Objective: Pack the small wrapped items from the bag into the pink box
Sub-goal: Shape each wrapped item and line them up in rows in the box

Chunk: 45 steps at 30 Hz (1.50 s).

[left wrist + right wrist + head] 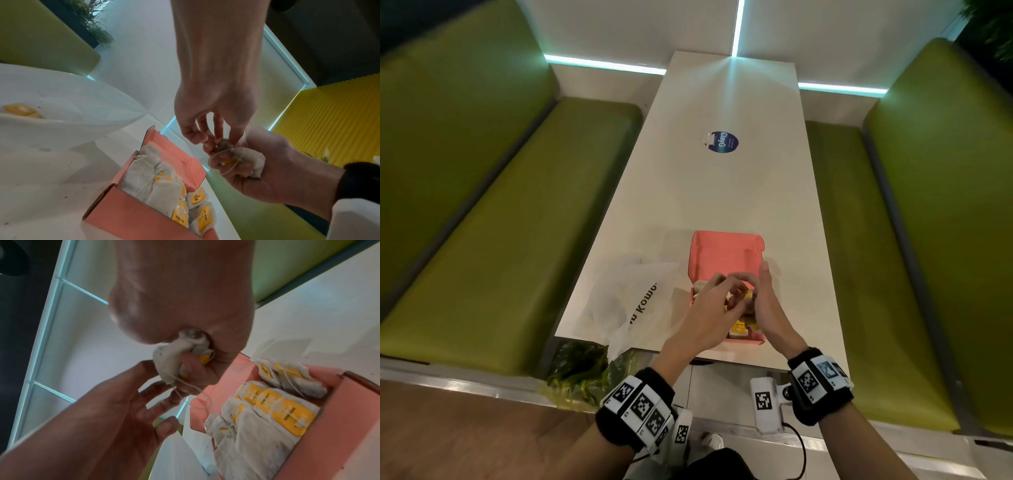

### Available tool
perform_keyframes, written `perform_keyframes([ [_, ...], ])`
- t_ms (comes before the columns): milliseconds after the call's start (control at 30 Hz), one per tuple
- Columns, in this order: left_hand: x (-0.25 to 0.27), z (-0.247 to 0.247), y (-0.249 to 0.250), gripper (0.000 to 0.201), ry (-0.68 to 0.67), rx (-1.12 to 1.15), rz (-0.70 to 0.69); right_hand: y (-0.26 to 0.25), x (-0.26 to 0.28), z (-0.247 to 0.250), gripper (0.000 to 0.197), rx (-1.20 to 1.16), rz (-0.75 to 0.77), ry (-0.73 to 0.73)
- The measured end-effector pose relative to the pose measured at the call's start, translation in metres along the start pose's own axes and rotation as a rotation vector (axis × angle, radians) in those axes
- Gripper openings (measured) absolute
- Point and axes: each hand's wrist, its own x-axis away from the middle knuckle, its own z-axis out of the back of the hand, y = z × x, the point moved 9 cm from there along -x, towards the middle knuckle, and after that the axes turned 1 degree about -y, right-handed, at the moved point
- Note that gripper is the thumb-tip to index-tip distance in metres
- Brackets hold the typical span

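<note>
The pink box (726, 253) stands open near the table's front edge, and several white tea bags with yellow tags (160, 186) (267, 410) lie packed inside it. Both hands hover just above the box. My right hand (760, 298) (195, 369) grips a crumpled bunch of tea bags (252, 160) (166, 363) in its fist, strings trailing down. My left hand (722, 294) (218, 141) pinches the top of that bunch with its fingertips. The white plastic bag (630, 301) (61, 113) lies left of the box, a yellow-tagged item (20, 110) showing through it.
A round blue sticker (722, 142) sits farther up the white table (688, 192). Green bench seats (500, 222) run along both sides. A dark green plastic bag (582, 370) lies below the table's front left corner.
</note>
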Motion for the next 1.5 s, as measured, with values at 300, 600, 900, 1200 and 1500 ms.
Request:
perform_keyframes([
  [300,0.0,0.007,-0.032,0.018,0.198,0.294,0.19,0.014,-0.005,-0.001,0.078,0.103,-0.046,-0.064],
  [600,-0.001,0.031,-0.028,0.024,0.287,0.313,0.15,0.003,0.003,0.008,0.032,0.065,0.054,0.014],
  [900,-0.004,0.028,-0.025,0.023,0.179,0.726,0.182,-0.001,0.012,-0.033,0.027,-0.344,-0.113,-0.129],
  [1200,-0.003,0.021,-0.031,0.029,0.115,0.884,0.232,0.003,0.011,-0.03,0.009,-0.447,-0.141,-0.116],
  [1500,0.009,0.04,-0.031,0.006,0.234,0.681,0.159,-0.011,0.011,-0.011,0.013,-0.134,0.143,0.069],
])
